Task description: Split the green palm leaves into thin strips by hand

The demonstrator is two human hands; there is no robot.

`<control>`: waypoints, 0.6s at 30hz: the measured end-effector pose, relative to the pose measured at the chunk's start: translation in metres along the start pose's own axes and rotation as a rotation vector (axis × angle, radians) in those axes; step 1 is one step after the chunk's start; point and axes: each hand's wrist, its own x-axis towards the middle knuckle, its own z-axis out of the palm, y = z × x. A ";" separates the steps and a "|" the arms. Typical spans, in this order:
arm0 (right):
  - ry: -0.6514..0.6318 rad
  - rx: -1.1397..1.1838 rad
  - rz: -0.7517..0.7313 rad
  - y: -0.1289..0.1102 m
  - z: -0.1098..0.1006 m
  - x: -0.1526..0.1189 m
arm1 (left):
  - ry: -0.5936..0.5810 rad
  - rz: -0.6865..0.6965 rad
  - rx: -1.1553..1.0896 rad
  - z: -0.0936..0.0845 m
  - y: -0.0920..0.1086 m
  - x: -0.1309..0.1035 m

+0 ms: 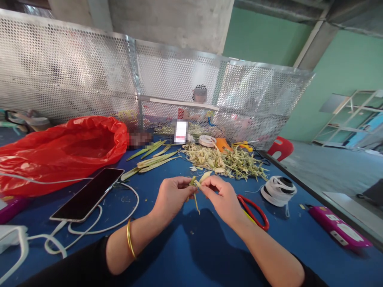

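Over the middle of the blue table [194, 255], my left hand [172, 199] and my right hand [223, 197] meet fingertip to fingertip. Both pinch a pale green strip of plant leaf [196, 203], which looks folded or knotted between them. One thin end hangs down, and a broader pale end sticks up by my right fingers. Just beyond lies a heap of small leaf pieces [239, 161]. Long green leaf stalks [157, 160] rest to its left. Partly behind my right forearm are red-handled scissors [263, 219].
At left are a red plastic bag [116, 131], a phone [86, 193] and a looping white cable [136, 203]. At right stand a white ribbon roll [273, 193] and a purple packet [338, 227]. A perforated metal screen [179, 67] backs the table; a person [200, 95] sits behind it.
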 end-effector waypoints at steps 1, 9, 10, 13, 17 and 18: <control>0.000 -0.023 0.000 0.001 0.001 0.000 | 0.003 0.007 0.017 0.000 -0.001 0.000; 0.006 -0.026 0.105 -0.003 0.002 -0.001 | 0.026 0.098 0.183 0.000 -0.006 -0.001; 0.006 -0.021 0.112 -0.003 0.002 -0.001 | 0.029 0.104 0.197 -0.001 -0.007 -0.002; 0.006 -0.026 0.097 -0.003 0.002 -0.002 | 0.027 0.142 0.256 -0.002 -0.009 -0.003; 0.011 -0.038 0.024 -0.006 0.003 -0.003 | 0.023 0.203 0.362 -0.004 -0.010 -0.003; 0.010 -0.039 0.000 -0.007 0.003 -0.003 | 0.026 0.209 0.376 -0.004 -0.010 -0.004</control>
